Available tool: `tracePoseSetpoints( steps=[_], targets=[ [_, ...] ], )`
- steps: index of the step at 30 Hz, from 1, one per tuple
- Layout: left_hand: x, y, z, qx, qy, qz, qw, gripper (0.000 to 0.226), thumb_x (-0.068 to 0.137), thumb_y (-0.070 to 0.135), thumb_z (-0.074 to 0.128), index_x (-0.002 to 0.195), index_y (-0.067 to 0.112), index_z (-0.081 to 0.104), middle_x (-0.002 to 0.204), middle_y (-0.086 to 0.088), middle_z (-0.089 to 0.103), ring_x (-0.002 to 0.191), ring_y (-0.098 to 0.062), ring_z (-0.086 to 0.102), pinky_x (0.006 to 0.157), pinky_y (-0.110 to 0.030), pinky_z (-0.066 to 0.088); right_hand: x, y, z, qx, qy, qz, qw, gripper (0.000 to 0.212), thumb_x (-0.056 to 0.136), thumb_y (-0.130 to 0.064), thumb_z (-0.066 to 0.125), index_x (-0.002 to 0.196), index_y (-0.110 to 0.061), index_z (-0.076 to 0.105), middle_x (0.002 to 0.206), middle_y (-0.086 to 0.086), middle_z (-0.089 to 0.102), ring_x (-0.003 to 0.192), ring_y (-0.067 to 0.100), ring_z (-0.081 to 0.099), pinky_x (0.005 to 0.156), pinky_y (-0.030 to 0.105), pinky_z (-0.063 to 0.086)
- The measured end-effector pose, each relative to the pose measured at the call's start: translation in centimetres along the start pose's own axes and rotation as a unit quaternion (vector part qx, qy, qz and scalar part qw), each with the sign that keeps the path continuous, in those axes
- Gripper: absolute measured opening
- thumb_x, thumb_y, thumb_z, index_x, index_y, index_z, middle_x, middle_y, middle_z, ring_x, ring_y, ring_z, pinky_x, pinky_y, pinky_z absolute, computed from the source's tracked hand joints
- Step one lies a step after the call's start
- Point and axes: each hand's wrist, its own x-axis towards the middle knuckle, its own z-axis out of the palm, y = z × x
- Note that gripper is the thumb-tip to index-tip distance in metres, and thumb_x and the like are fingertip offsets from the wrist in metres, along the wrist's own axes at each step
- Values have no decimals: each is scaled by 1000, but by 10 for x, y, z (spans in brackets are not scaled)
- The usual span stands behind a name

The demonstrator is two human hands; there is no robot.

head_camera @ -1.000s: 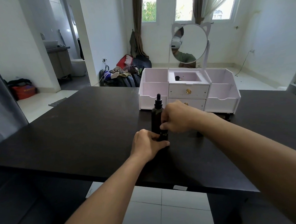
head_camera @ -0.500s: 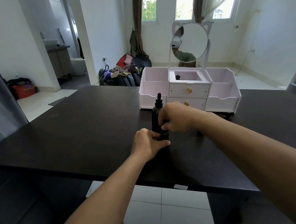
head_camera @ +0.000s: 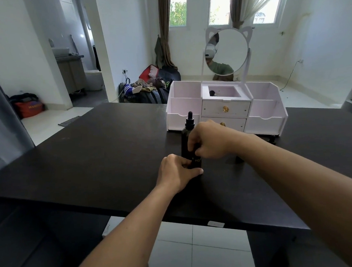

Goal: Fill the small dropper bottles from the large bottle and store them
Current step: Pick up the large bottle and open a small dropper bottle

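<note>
A tall black dropper bottle [head_camera: 185, 142] stands upright on the dark table [head_camera: 94, 159], a little in from the near edge and just in front of the white organiser [head_camera: 227, 109]. Its black dropper cap [head_camera: 190, 120] is on, the bulb rising against the organiser's left front bin. Pale lettering shows low on the bottle's side, too small to read.

The left hand [head_camera: 178, 172] rests on the tabletop at the bottle's foot, its fingers curled and its thumb lying along the base; it seems to pinch something small and dark there, right against the bottle, but the fingers hide what it is. The right hand [head_camera: 209, 140] comes in from the right at mid-height, fingers curled, fingertips pinching at the bottle's front; whether they grip the bottle itself or a small item held before it cannot be made out.

To the right of the hands, a small dark object [head_camera: 237, 159] sits on the table, partly hidden by the right forearm. Another small dark item [head_camera: 272, 140] stands by the organiser's right front corner.

The organiser has open side bins, two central drawers with gold knobs [head_camera: 225, 109] and a top recess holding a dark object [head_camera: 212, 93]. A round mirror with cat ears [head_camera: 227, 50] rises from it. Beyond lie a tiled floor, a heap of bags and clothes [head_camera: 147, 85], and curtained windows [head_camera: 218, 4].
</note>
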Motion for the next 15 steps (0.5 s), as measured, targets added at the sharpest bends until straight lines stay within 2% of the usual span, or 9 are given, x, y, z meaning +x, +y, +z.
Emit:
tracePoseSetpoints(
  steps=[2, 4, 6, 8, 10, 12, 15],
  targets=[
    [0, -1, 0, -2, -1, -1, 1000, 31, 72, 39, 83, 96, 20, 78, 88, 5, 74, 80, -8, 66, 77, -28, 55, 0, 0, 0, 5, 14, 0, 1000, 19, 77, -15, 66, 93, -22, 74, 89, -6, 69, 84, 14, 63, 71, 25, 51],
    [1, -1, 0, -3, -2, -2, 1000, 32, 72, 39, 83, 97, 20, 77, 89, 5, 74, 79, -6, 65, 74, -24, 52, 0, 0, 1, -9, 29, 2, 1000, 10, 81, -27, 70, 88, -19, 71, 87, -4, 68, 81, 16, 62, 66, 26, 47],
    [1, -1, 0, -1, -1, -1, 1000, 33, 72, 39, 83, 98, 20, 77, 89, 5, 74, 79, -7, 65, 73, -23, 51, 1, 1, 2, -29, 26, 3, 999, 15, 85, -35, 69, 85, -20, 69, 83, -2, 67, 77, 16, 60, 62, 25, 42],
    [0, -1, 0, 0, -4, 0, 1000, 32, 72, 38, 83, 98, 20, 77, 89, 5, 74, 79, -7, 65, 73, -23, 51, 1, 1, 3, -30, 22, 3, 999, 13, 86, -32, 69, 85, -19, 70, 79, -4, 64, 75, 15, 59, 60, 24, 41],
    [0, -2, -1, 0, -1, 2, 1000, 31, 72, 38, 83, 98, 21, 77, 89, 5, 74, 79, -6, 65, 73, -24, 52, 0, 1, 1, -16, 14, -1, 1000, 9, 83, -20, 68, 91, -20, 73, 77, -10, 61, 77, 13, 59, 60, 20, 40],
    [1, -2, -1, -2, 1, 2, 1000, 31, 72, 38, 83, 97, 21, 78, 89, 5, 74, 79, -6, 66, 75, -25, 53, 0, -1, -1, 0, 1, -4, 1000, 24, 79, -10, 65, 97, -22, 73, 86, -9, 66, 82, 11, 60, 66, 18, 44],
    [1, -2, 0, -1, 2, 3, 1000, 32, 72, 38, 83, 97, 20, 78, 88, 5, 74, 80, -7, 66, 76, -26, 54, 2, 0, -1, -15, 14, -6, 1000, 16, 81, -21, 69, 96, -20, 73, 90, -4, 69, 83, 15, 63, 70, 26, 49]
  ],
)
